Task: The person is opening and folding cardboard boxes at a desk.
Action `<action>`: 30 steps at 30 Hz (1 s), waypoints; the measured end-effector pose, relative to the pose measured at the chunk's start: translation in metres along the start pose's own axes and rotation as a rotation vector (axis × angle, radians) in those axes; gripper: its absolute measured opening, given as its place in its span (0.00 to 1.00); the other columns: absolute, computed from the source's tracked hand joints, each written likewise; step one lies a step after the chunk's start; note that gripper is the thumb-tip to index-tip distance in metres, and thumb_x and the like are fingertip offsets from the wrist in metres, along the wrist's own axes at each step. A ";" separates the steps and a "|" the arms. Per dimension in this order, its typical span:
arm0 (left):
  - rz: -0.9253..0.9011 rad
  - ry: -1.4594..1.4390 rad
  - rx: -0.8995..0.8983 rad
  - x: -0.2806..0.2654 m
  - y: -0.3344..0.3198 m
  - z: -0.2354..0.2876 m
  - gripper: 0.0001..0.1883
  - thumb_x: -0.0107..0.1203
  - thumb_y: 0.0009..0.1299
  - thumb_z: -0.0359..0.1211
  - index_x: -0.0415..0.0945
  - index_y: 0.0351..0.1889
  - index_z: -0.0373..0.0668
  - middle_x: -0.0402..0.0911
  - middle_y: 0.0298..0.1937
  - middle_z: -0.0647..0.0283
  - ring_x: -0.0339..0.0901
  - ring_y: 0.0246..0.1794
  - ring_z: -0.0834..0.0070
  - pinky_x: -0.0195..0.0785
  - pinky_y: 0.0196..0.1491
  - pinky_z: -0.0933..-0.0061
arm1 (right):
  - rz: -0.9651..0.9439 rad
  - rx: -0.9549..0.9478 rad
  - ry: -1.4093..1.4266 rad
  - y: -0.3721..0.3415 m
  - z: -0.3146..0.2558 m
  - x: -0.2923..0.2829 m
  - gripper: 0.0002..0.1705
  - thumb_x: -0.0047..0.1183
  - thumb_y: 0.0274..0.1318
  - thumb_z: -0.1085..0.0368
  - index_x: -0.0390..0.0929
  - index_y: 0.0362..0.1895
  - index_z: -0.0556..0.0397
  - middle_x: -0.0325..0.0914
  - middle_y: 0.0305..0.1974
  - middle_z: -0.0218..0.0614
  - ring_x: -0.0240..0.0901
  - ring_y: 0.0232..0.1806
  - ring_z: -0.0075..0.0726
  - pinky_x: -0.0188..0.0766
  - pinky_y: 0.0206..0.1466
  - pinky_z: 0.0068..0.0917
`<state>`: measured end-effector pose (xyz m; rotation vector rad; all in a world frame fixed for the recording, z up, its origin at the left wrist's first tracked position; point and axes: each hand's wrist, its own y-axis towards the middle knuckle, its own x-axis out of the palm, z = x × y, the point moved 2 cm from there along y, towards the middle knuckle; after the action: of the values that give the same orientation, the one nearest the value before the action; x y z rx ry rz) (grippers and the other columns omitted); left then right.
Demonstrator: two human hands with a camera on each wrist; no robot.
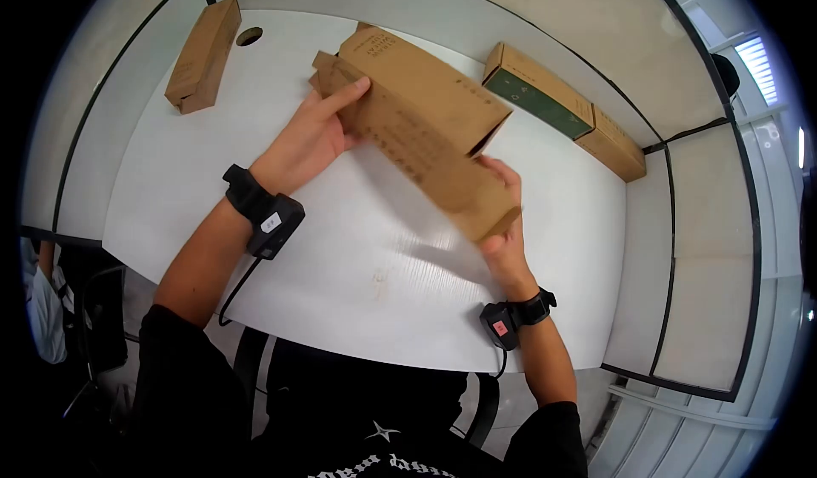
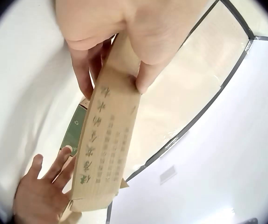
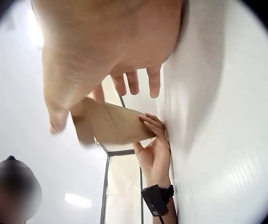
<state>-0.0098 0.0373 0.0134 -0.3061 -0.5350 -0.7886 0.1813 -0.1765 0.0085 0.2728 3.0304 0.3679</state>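
Observation:
My left hand [image 1: 308, 142] grips one end of a long brown cardboard box [image 1: 417, 159], thumb on one face and fingers on another; the left wrist view shows printed characters on this box [image 2: 103, 140]. At its other end is my right hand [image 1: 506, 231], fingers extended and apart; in the right wrist view the box [image 3: 117, 123] lies beyond the spread thumb and fingers, and firm contact cannot be told. Behind the held box, a second brown box [image 1: 417, 65] with printing shows a dark gap at its right end. Whether the two boxes touch is unclear.
One brown box [image 1: 204, 57] stands at the back left beside a round hole [image 1: 249, 36] in the white table [image 1: 340, 265]. Along the right rear panel lie a box with a green side [image 1: 540, 99] and another brown box [image 1: 614, 146]. Low panels border the table.

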 end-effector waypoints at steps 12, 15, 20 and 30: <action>-0.330 0.793 0.186 0.032 -0.027 -0.028 0.62 0.67 0.73 0.48 0.25 0.86 0.37 0.59 0.79 0.38 0.61 0.79 0.54 0.50 0.81 0.58 | -0.087 0.117 -0.095 0.001 0.000 0.014 0.45 0.66 0.67 0.58 0.53 0.78 0.54 0.69 0.70 0.51 0.71 0.68 0.45 0.65 0.74 0.46; -0.315 0.577 0.044 0.032 -0.024 -0.031 0.58 0.62 0.76 0.46 0.26 0.86 0.37 0.57 0.80 0.41 0.61 0.79 0.57 0.52 0.80 0.59 | 0.062 0.142 0.007 0.005 -0.001 0.015 0.54 0.67 0.66 0.60 0.43 0.84 0.50 0.64 0.73 0.54 0.74 0.65 0.42 0.71 0.68 0.42; -0.156 0.126 -0.076 0.032 -0.024 -0.030 0.46 0.53 0.81 0.40 0.32 0.87 0.44 0.54 0.83 0.54 0.58 0.81 0.64 0.54 0.79 0.64 | -0.032 0.150 -0.011 0.004 -0.001 0.011 0.61 0.68 0.65 0.60 0.34 0.87 0.45 0.58 0.77 0.58 0.77 0.61 0.41 0.74 0.63 0.37; -0.266 0.631 0.272 0.043 -0.027 -0.031 0.51 0.57 0.81 0.45 0.26 0.88 0.55 0.38 0.88 0.53 0.57 0.82 0.54 0.61 0.76 0.53 | 0.065 0.185 0.069 0.002 -0.003 0.010 0.54 0.60 0.70 0.59 0.35 0.86 0.47 0.64 0.75 0.57 0.79 0.45 0.30 0.76 0.46 0.28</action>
<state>0.0055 -0.0199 0.0140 0.2714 -0.0791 -1.0005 0.1711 -0.1738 0.0114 0.3785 3.1328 0.1024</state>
